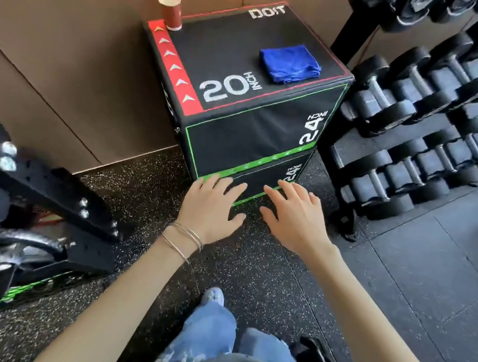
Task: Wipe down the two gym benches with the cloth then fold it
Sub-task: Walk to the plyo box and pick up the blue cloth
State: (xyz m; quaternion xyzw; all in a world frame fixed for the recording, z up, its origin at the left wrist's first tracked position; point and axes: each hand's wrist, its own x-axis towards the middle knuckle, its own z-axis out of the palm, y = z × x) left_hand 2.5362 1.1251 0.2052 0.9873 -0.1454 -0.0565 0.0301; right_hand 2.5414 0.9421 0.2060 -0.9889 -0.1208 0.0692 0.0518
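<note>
A blue cloth (290, 63) lies folded into a small square on top of a black plyo box (234, 56), near the box's right edge. My left hand (212, 204) and my right hand (294, 217) hover side by side in front of the box's lower front face, palms down, fingers spread, holding nothing. Both hands are well below the cloth and apart from it. No gym bench is clearly in view.
A red paper cup (170, 11) stands on the box's back left corner. A dumbbell rack (433, 117) fills the right side. Black machine parts with a weight plate (10, 208) sit at the left. A brown wall runs behind the box. Speckled rubber floor lies underfoot.
</note>
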